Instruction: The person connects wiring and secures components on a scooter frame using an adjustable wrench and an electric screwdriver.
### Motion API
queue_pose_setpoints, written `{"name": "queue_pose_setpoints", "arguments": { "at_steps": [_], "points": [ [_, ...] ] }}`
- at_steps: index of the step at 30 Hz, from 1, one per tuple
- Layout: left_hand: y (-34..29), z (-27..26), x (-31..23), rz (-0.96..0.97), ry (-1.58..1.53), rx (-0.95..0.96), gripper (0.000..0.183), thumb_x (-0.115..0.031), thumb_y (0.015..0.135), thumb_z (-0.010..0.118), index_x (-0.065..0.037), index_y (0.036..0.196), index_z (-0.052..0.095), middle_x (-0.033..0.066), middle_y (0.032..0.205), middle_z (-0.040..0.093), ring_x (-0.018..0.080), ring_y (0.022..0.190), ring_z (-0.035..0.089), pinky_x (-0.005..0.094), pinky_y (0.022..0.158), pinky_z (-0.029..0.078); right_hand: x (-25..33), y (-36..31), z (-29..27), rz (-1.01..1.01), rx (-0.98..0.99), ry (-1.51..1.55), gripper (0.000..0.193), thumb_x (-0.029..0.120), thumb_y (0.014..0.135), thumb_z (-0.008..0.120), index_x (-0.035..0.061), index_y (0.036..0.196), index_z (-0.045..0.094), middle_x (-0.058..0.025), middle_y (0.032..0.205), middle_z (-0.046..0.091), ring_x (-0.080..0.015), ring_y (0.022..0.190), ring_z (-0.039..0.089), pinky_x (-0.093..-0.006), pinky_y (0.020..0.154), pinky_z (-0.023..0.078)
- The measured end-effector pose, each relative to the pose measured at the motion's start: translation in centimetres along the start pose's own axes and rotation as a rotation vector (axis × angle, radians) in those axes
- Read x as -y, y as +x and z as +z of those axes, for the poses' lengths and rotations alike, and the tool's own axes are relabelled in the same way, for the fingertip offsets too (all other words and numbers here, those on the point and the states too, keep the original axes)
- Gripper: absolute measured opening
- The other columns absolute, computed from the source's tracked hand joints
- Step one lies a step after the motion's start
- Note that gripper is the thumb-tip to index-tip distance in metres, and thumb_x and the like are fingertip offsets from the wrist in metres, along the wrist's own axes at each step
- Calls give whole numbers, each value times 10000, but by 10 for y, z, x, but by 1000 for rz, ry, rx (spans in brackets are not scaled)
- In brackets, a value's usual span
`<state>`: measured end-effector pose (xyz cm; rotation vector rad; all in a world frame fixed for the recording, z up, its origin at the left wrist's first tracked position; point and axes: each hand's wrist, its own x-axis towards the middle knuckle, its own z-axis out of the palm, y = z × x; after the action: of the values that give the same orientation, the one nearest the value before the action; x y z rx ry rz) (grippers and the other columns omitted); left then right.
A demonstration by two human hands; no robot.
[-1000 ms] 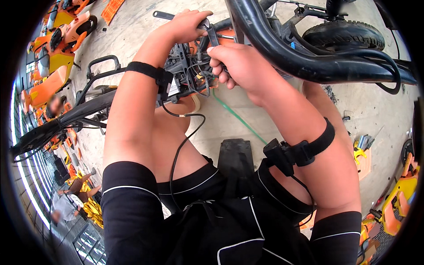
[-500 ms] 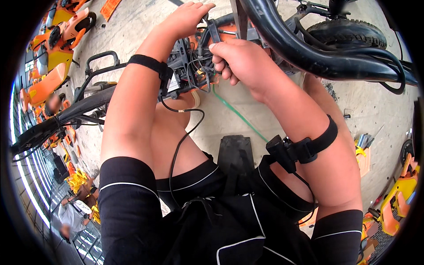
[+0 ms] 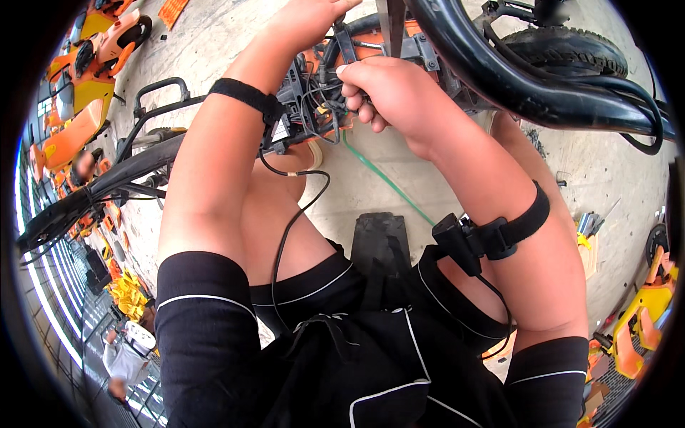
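At the top edge my left hand reaches over the far side of an opened vehicle frame, palm down. Its visible fingers are stretched out to the right, and the frame's edge cuts part of the hand off. My right hand is closed, thumb on top, fingers curled under; what it grips is hidden. Between the hands lies a tangle of black wiring with connectors, set in the orange and black vehicle body. A dark upright bar stands just beyond the right thumb.
A thick black tube curves across the upper right, close to my right forearm. Beyond it is a knobby tyre. A green strip lies on the floor. Orange and yellow vehicles stand at left; a person is at lower left.
My left hand has shifted slightly up and right, partly out of the picture. The right hand stays closed in nearly the same place. The view has shifted a little.
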<state>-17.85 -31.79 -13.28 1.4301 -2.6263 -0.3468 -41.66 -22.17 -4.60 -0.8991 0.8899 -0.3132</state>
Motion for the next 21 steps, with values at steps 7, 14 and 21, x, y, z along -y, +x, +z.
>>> {"name": "queue_pose_setpoints", "arguments": {
  "at_steps": [7,14,21],
  "points": [
    [-11,-19,-9,-353,-185,152,360,-314,916,685,-40,1146,727,214,1093,718,355,1006,686,425,918,532,0,1,-2,6,-6,-3,280,315,991,606,68,865,640,4,779,611,-82,676,574,-247,565,462],
    [-6,-11,-9,-266,-184,168,332,-322,902,687,-56,1085,759,255,1099,721,408,1007,689,460,915,534,-4,4,1,37,0,9,273,308,987,607,67,861,636,3,774,611,-84,669,569,-251,565,460],
    [-2,-13,-16,-767,-292,267,391,-380,939,660,-14,1024,770,221,997,746,332,842,719,435,780,569,-8,7,4,66,-4,7,273,305,985,606,66,856,631,5,770,609,-85,660,563,-257,570,457]
  ]
}}
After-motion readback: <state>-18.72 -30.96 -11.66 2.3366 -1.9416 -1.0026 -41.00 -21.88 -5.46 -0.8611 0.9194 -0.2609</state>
